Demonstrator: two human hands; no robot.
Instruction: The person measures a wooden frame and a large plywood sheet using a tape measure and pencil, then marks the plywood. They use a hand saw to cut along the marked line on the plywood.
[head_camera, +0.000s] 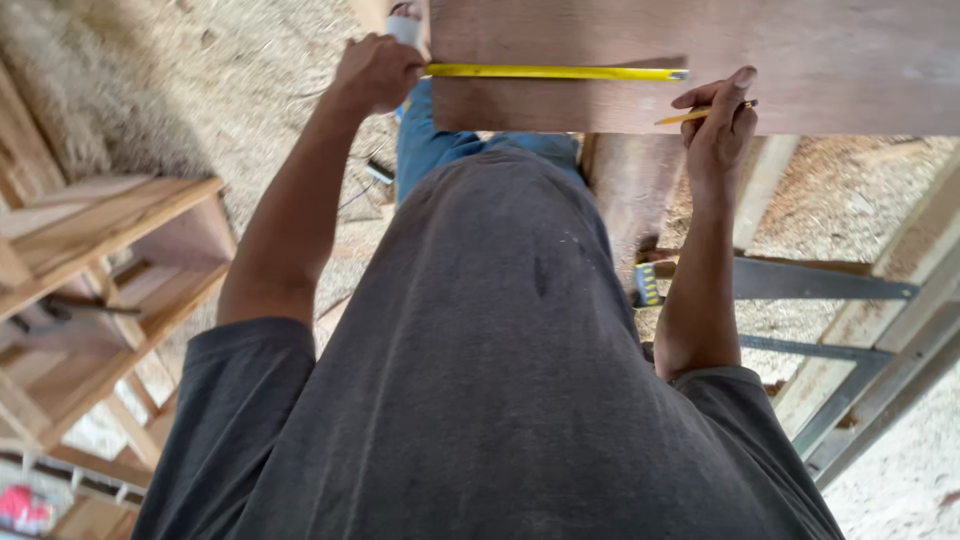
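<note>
A person in a dark grey T-shirt (500, 380), whose cloth fills the lower middle of the view and hides most of what lies below, leans over a broad sheet of reddish-brown plywood (800, 60) at the top of the frame. Sawdust and shavings cover the floor (150, 70) on both sides. At left stands a pale, unfinished wooden frame (110, 260) of rails and shelves; at right, grey metal bars (830, 285) run at angles beside light timber planks. A small yellow and blue tool (648, 283) shows between the shirt and the right forearm, partly covered. Across the smooth face of the plywood, near its lower edge, lies a yellow tape measure blade (555, 72), flat and straight. The left hand (375, 72), arm stretched forward, is curled with its grip clamped at the blade's left end by the sheet's edge. The right hand (718, 125), wrist bent, has its grip pinched on a thin yellow pencil (690, 115), which lies nearly level just below the blade's hooked right end.
</note>
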